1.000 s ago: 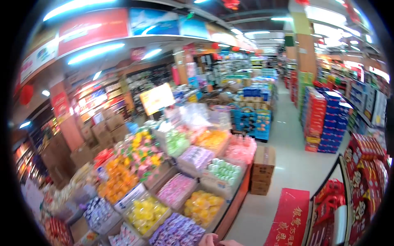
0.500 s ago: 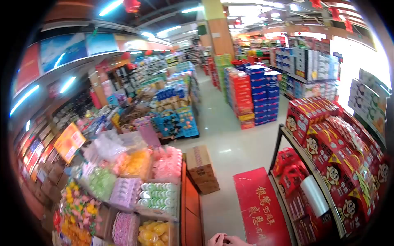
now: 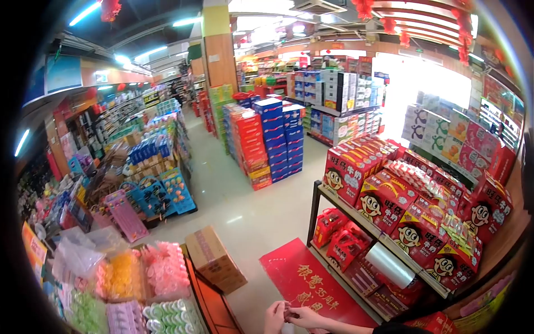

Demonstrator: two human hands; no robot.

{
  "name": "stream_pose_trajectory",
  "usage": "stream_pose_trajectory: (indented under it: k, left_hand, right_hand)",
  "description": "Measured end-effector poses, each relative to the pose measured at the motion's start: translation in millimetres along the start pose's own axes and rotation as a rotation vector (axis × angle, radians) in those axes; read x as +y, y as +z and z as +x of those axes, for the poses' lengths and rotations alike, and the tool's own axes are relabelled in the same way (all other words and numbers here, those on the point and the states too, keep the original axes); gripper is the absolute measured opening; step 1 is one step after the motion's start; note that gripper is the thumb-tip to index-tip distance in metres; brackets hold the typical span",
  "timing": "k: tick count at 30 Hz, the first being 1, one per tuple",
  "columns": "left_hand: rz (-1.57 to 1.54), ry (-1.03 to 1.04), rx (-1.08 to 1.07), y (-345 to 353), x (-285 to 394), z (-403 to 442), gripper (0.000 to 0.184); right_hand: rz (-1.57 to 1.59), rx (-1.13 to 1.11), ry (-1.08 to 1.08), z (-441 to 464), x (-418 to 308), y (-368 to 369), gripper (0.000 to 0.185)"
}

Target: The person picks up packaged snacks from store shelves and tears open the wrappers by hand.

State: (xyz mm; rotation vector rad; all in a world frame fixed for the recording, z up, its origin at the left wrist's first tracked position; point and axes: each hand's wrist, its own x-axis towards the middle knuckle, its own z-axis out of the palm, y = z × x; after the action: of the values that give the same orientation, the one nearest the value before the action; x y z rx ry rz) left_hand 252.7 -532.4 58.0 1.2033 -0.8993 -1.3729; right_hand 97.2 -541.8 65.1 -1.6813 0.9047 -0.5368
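Note:
At the bottom centre my left hand (image 3: 275,318) and my right hand (image 3: 306,318) are brought together, fingertips meeting. The fingers of both are bent into a pinch, and whatever is between them is too small to make out. Below and beyond them lies a red floor mat (image 3: 278,261) with gold Chinese lettering. To the left a brown cardboard carton (image 3: 214,257) stands on the floor.
On the right, a shelf rack (image 3: 315,214) bears red milk cartons (image 3: 384,203) and a plastic roll (image 3: 390,264). Bins of pink items (image 3: 165,270) stand at lower left. Stacked blue boxes (image 3: 271,131) rise from the tiled floor (image 3: 222,203) ahead.
The view has swung right, so the shelves and boxes sit further left. My hands show more fully, with the right forearm now in sight; they stay together.

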Motion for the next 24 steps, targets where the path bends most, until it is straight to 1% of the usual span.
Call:
stream_pose_trajectory:
  k: [2,3,6,9,11,12,14,17,20,24]
  left_hand:
    - [0.036,-0.012,0.024,-8,16,22,0.023]
    - [-0.093,-0.054,0.043,-17,0,42,0.015]
    - [0.098,0.013,0.065,-25,-5,70,0.022]
    - [0.088,-0.06,0.03,-11,-7,92,0.022]
    - [0.075,-0.098,-0.023,13,8,100,0.022]
    - [0.091,-0.123,-0.051,24,9,104,0.022]
    - [0.113,-0.159,-0.086,45,8,118,0.023]
    - [0.107,-0.107,-0.149,74,-15,140,0.022]
    - [0.073,-0.092,-0.232,117,-20,163,0.02]
    - [0.217,-0.116,-0.39,188,-24,186,0.018]
  right_hand:
    - [-0.062,0.0,0.003,22,-16,-2,0.027]
    - [-0.089,0.002,0.012,32,-22,-3,0.027]
    - [-0.07,0.037,0.017,43,-16,-3,0.028]
    - [-0.083,0.088,0.079,36,-2,-17,0.025]
    - [-0.064,0.137,0.097,30,6,-32,0.024]
    - [-0.074,0.213,0.054,28,19,-38,0.024]
    - [-0.048,0.295,0.067,25,23,-59,0.023]
    - [-0.071,0.372,0.106,18,29,-93,0.022]
    - [-0.059,0.432,0.1,6,43,-128,0.022]
    - [-0.052,0.633,0.063,-26,74,-181,0.023]
